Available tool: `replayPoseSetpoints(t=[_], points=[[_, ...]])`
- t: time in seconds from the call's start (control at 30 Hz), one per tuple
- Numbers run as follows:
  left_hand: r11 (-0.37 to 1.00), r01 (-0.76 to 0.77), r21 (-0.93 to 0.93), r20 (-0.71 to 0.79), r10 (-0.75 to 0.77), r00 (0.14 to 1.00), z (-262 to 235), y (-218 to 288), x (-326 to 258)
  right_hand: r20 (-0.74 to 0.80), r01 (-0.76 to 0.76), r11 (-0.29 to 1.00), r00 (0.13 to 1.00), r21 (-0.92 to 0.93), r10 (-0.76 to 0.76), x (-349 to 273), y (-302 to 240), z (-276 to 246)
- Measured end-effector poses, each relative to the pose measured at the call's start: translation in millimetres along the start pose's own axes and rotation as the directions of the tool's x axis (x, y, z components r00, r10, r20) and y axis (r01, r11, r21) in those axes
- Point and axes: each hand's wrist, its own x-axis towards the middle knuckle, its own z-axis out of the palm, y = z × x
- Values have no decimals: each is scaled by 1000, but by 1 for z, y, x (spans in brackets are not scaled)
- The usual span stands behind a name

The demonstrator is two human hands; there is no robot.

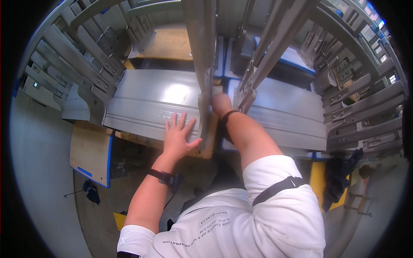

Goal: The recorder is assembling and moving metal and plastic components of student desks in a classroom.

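My left hand (pixel 175 138) lies with its fingers spread on the lower front of a glossy grey panel (pixel 146 92), near the panel's right end. This panel is part of a large grey frame with a tall upright post (pixel 200 47). My right hand (pixel 221 105) reaches into the narrow gap just right of that post. It looks curled, its fingers mostly hidden, with a small pale thing (pixel 217 90) at their far side that I cannot make out. A second grey panel (pixel 284 107) of the same kind stands to the right of my right forearm.
Grey slatted side parts (pixel 51 60) rise at the far left, and similar ones (pixel 365 101) at the right. Blue-edged wooden boards (pixel 89 152) show at the left. A brown board (pixel 165 45) lies behind the left panel. Dark cloth (pixel 337 182) hangs over a yellow surface at the lower right.
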Motion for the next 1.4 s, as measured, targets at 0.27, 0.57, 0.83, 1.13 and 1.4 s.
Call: replayPoseSetpoints(t=[0.27,0.57,0.83,1.13,1.4], points=[[1000,-20,18,-21,20,1000,0,1,3,22,-22,1000,1000,-18,22,0,-1,9],[1000,-11,24,-23,11,1000,1,-2,-1,366,-202,972,919,122,146,38,11,4],[999,-29,25,-45,31,999,3,-1,2,702,252,968,691,-9,-173,76,39,54],[992,120,38,4,-121,993,-3,15,-4,489,61,995,868,73,-89,41,1,34],[996,87,32,11,-87,996,-17,18,-42,476,21,999,879,47,-41,-21,-25,16]])
